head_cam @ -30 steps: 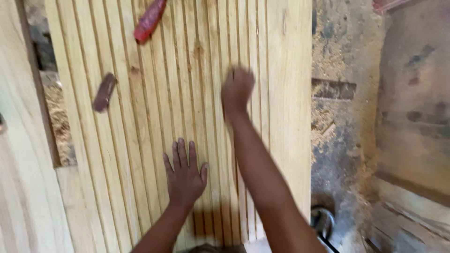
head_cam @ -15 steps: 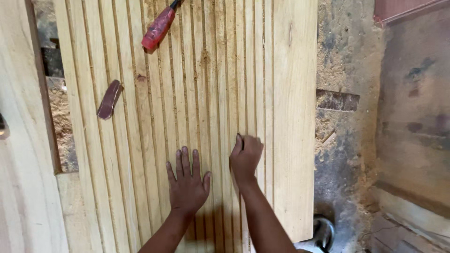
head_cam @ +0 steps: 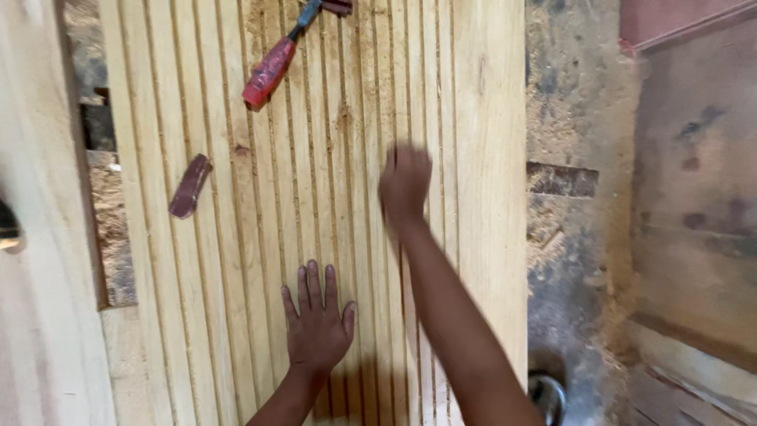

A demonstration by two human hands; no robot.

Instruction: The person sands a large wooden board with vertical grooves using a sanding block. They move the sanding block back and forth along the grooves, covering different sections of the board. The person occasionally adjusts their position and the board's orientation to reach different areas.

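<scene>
Left hand (head_cam: 318, 325) lies flat, fingers spread, pinning the pale grooved wooden panel (head_cam: 489, 197) near its bottom edge, while the blurry right hand (head_cam: 404, 180) looks curled shut, rubbing along a groove.

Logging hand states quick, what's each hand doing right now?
Left hand: open, flat on the grooved wooden panel, holding nothing.
Right hand: blurred on the panel; fingers look curled, anything held cannot be told.

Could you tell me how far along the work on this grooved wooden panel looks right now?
Done: grooves run the full visible length of the panel. In hand: the left hand lies flat on it while the blurred right hand works a groove. Left: sawdust lies in the upper grooves; the red-handled tool lies untouched.
</scene>
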